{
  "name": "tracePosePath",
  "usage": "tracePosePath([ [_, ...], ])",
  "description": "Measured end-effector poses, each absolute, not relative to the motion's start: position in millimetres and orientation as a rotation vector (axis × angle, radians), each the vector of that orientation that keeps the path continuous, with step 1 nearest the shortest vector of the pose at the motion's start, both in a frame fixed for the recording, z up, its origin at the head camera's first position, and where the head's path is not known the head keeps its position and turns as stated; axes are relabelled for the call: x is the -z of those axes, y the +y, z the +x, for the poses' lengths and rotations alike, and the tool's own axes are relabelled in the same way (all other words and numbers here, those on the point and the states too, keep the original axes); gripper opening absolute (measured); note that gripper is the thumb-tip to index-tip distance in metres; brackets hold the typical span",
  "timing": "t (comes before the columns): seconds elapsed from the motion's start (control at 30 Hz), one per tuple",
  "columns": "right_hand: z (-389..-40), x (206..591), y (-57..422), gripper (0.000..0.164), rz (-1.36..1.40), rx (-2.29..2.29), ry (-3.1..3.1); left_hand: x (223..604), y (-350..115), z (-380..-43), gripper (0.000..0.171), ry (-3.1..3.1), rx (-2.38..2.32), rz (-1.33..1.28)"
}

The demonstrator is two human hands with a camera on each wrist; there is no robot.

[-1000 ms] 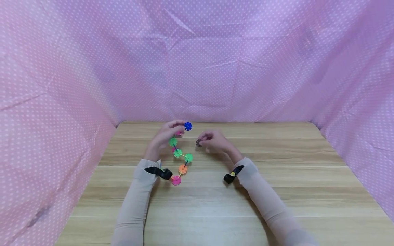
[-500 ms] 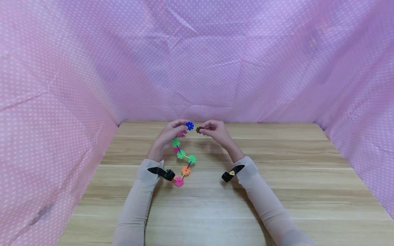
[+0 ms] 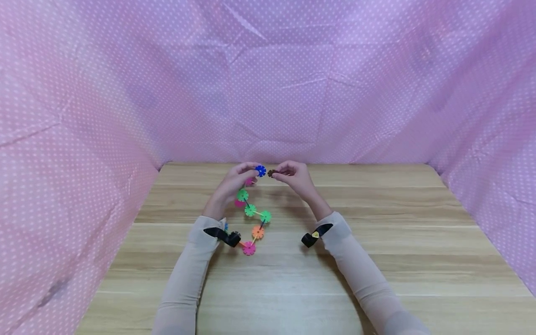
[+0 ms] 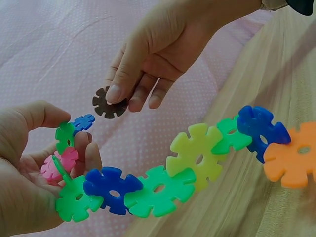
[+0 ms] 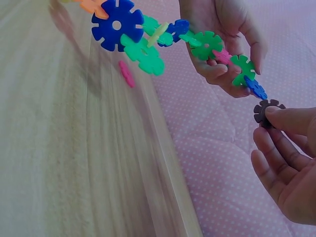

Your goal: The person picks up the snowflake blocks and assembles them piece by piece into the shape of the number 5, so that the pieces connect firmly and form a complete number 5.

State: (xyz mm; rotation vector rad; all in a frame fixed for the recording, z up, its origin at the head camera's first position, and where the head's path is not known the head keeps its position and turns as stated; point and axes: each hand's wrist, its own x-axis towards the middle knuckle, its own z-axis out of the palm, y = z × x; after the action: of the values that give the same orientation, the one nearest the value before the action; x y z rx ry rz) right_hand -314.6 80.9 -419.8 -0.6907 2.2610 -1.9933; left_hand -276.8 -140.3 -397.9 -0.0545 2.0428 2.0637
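Observation:
My left hand (image 3: 231, 184) holds one end of a chain of slotted snowflake discs, pinching a green disc (image 4: 64, 137) by its edge. A blue disc (image 3: 260, 170) is joined to that green one and forms the chain's tip. Green, blue, yellow, orange and pink discs hang from the hand toward the body, interlocked at their slots; part of the chain is hidden behind the left wrist. My right hand (image 3: 298, 180) pinches a single brown disc (image 4: 104, 106) between thumb and finger. In the head view a small gap separates the brown disc from the blue tip.
A loose pink disc (image 5: 127, 74) lies on the wooden table (image 3: 377, 270) beneath the chain. Pink dotted cloth (image 3: 276, 93) hangs behind the far table edge and along both sides. Each wrist wears a black strap with a camera.
The right hand has moved forward with the brown disc, up to level with the blue tip. My left hand and the chain have shifted slightly to the right.

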Motion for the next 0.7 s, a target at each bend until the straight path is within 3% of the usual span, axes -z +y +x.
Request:
tracePosePath([
  [0.4, -309.2, 418.5, 76.9, 0.014, -0.734, 2.000, 2.311, 400.0, -137.1, -277.1, 0.034, 2.044, -2.064, -0.025],
  [0.7, -306.0, 418.1, 70.9, 0.010, -0.802, 1.964, 2.436, 400.4, -132.4, -275.2, 0.024, 2.037, -2.098, -0.051],
])
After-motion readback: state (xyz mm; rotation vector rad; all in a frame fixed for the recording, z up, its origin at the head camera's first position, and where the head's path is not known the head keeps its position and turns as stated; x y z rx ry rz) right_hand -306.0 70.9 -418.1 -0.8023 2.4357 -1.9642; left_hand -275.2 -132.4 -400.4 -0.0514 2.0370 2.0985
